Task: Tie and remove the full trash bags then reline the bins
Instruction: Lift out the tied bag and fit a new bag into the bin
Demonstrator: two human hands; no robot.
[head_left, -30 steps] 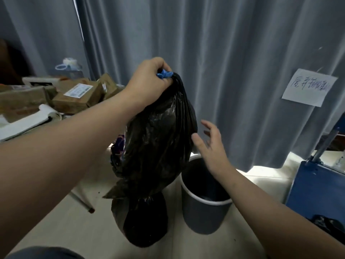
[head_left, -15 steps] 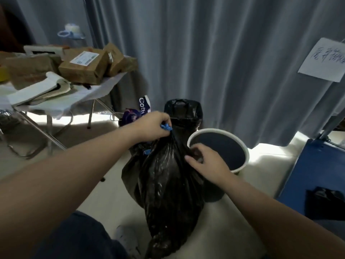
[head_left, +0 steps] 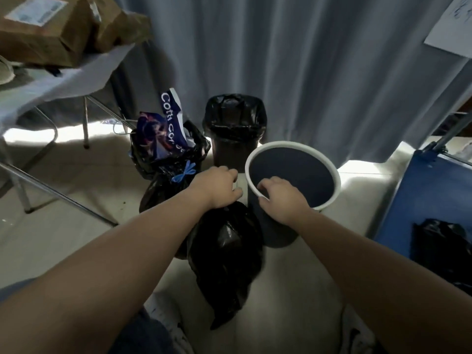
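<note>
Trash bag [head_left: 226, 251], black and full, sits slumped on the floor at six o'clock from the white-rimmed bin [head_left: 293, 167], touching its side. My left hand [head_left: 217, 186] is closed over the bag's neck, which is hidden under my fingers, so I cannot tell whether the tie is done. My right hand [head_left: 279, 200] is apart from it, fingers curled over the bin's near rim.

What worries me: the bag is thin film with nothing propping it, so if I let go it could flop over, and an unfinished tie would let rubbish out. Dragging it could tear it. Pulling the bin by one edge could tip it.

The white-rimmed bin shows only a dark inside, with no liner that I can see. At twelve o'clock from it, the black bin [head_left: 229, 154] has a black liner [head_left: 235, 116] folded over its rim; its contents are hidden. At ten o'clock an open black bag [head_left: 150, 159] looks overfilled, with a blue coffee-shop paper bag [head_left: 163, 134] sticking out, likely to spill. Beside it lies a tied bag [head_left: 158, 192] with a blue drawstring bow [head_left: 184, 172].
</note>
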